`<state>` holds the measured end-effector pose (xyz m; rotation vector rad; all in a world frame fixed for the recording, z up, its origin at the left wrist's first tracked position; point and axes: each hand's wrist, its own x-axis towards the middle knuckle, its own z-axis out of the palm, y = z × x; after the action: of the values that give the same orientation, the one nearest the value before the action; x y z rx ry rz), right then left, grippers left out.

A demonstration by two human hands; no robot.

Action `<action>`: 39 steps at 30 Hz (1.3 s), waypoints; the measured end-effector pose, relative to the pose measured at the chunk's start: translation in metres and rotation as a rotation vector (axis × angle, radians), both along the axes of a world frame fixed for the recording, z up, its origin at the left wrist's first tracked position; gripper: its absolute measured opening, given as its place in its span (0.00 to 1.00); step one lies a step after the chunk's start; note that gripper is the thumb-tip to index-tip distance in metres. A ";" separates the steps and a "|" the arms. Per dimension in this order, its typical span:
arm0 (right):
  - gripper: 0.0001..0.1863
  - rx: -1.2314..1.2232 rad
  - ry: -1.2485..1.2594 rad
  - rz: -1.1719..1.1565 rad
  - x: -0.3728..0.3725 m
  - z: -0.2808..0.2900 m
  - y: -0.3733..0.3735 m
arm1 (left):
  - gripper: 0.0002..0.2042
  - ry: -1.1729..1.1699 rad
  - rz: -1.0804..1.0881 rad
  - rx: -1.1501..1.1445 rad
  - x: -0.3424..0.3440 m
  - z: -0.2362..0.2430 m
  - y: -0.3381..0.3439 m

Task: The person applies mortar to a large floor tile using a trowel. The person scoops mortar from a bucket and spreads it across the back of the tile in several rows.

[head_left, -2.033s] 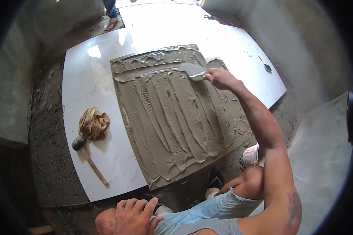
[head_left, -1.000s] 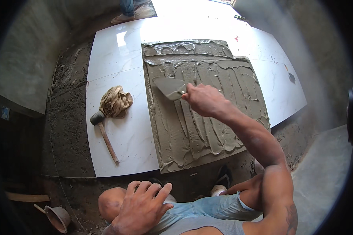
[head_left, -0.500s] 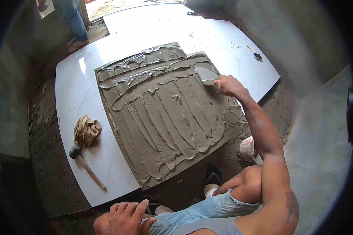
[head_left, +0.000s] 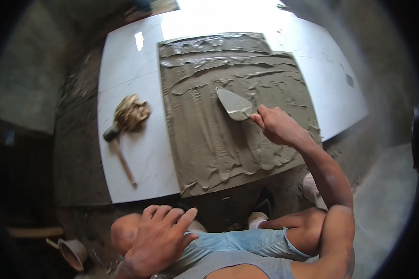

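My right hand (head_left: 278, 124) is closed round the handle of a pointed trowel (head_left: 233, 104). The trowel's flat blade points up and to the left, over the middle of a slab coated in wet grey mortar (head_left: 195, 135). Ridges and long strokes mark the mortar, with thicker wavy bands along its far side. Whether the blade touches the mortar I cannot tell. Over my left knee rests my left hand (head_left: 160, 237), its fingers spread and nothing in them.
White tiles (head_left: 125, 107) surround the mortar on the left, far and right sides. On the left one lie a crumpled tan cloth (head_left: 133, 113) and a rubber mallet (head_left: 122, 156). A bucket (head_left: 73, 255) stands at lower left, another (head_left: 311, 188) by my right leg.
My right hand has brought the trowel from the mortar's far right toward its middle. The view has tilted down and shifted. My left hand stays at my knee.
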<state>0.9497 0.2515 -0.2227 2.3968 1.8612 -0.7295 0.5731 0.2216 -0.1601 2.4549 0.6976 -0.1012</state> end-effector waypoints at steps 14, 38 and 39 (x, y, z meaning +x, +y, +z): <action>0.23 -0.010 -0.175 -0.007 -0.027 0.000 -0.017 | 0.27 0.024 0.055 0.009 -0.017 0.007 -0.007; 0.23 -0.007 0.193 0.152 -0.071 -0.016 -0.041 | 0.26 0.028 0.024 -0.003 -0.009 0.001 -0.004; 0.23 -0.035 0.127 0.188 -0.087 -0.009 -0.039 | 0.24 0.035 0.021 -0.007 -0.013 0.001 -0.004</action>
<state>0.8631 0.2129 -0.2317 2.1631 2.0661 -0.9083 0.5602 0.2178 -0.1589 2.4439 0.7363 -0.1388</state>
